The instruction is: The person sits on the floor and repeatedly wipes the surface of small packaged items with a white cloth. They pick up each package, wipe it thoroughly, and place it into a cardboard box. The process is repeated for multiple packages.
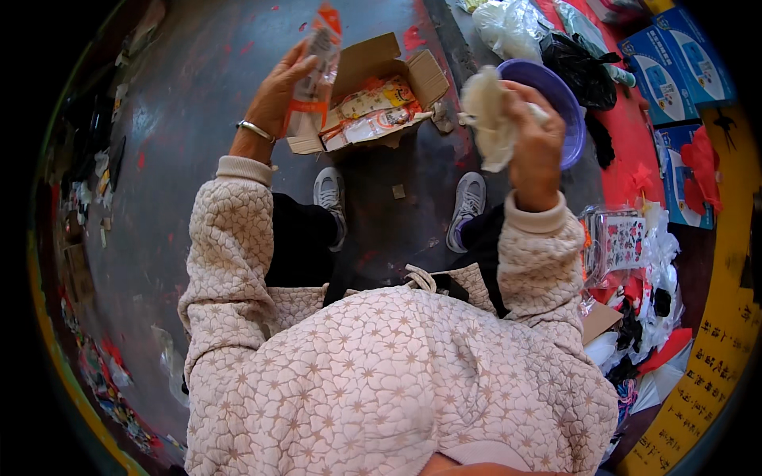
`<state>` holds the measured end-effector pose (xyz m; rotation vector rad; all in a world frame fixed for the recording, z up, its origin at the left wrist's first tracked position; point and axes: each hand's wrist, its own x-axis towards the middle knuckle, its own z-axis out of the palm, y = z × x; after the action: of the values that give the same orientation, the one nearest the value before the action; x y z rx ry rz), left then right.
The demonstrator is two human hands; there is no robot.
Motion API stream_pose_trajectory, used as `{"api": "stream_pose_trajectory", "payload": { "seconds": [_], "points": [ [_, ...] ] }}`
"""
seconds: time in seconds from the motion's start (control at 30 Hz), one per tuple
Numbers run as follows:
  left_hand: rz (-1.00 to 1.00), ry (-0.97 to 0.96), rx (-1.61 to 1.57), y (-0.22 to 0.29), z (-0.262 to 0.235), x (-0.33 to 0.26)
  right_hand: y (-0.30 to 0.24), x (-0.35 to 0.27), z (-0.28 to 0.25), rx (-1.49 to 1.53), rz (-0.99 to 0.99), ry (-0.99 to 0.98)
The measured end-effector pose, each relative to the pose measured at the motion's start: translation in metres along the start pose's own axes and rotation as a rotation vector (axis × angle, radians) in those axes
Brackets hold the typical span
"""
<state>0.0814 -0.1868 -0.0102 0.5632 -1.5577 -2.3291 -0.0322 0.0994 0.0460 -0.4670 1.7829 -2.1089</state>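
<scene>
My left hand is raised at the left of the open cardboard box, its fingers closed on a flat clear plastic packet with orange ends. The packet stands upright, in front of part of the box. My right hand grips a limp, cream-coloured, cloth-like piece, blurred at its edges; its exact kind I cannot make out. That hand is in front of the purple basin. Inside the cardboard box lie several similar packets with orange and yellow print.
Between my grey shoes a small tan scrap lies on the dark floor. Plastic bags, a black bag and blue boxes are at the right. Below them is a heap of wrappers. Scraps litter the left.
</scene>
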Motion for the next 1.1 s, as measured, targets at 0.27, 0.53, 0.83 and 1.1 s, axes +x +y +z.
{"api": "stream_pose_trajectory", "payload": {
  "seconds": [0.27, 0.53, 0.83, 1.1],
  "points": [
    [0.354, -0.344, 1.167, -0.097, -0.015, 0.071, -0.004, 0.003, -0.029, -0.086, -0.091, 0.171],
    [0.397, -0.393, 1.312, -0.16, -0.046, 0.109, 0.003, 0.002, -0.032, -0.226, -0.041, 0.079],
    [-0.144, -0.341, 1.022, -0.184, -0.109, 0.155, 0.002, 0.008, -0.021, -0.209, 0.023, 0.137],
    [-0.529, -0.327, 1.943, -0.197, -0.082, 0.114, 0.006, 0.009, -0.017, -0.237, 0.031, 0.107]
  ]
}}
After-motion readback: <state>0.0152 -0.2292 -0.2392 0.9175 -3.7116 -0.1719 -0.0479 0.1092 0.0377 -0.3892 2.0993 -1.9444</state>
